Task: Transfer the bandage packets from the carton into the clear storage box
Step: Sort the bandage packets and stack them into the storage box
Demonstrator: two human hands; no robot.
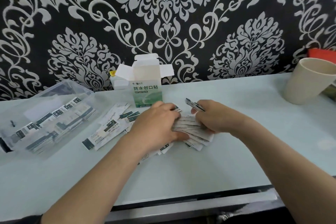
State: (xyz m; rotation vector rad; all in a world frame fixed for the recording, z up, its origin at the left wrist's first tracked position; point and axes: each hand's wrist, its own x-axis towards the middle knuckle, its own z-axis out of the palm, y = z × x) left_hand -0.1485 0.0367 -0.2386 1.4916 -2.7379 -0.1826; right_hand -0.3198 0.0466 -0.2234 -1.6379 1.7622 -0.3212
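On the pale glossy surface [236, 132] our clear plastic storage box [45, 114] already held packets at far left. The green-and-white carton [147, 87] stood open. Our left hand [158, 125] pressed flat on the fanned white bandage packets [192, 131]; our right hand [212, 116] gripped several.

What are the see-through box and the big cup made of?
The storage box looks like clear, slightly cloudy plastic: you can see the bandage packets through its wall. The cup is cream and matte, with a thick rim; it could be plastic or ceramic, which the picture leaves open.
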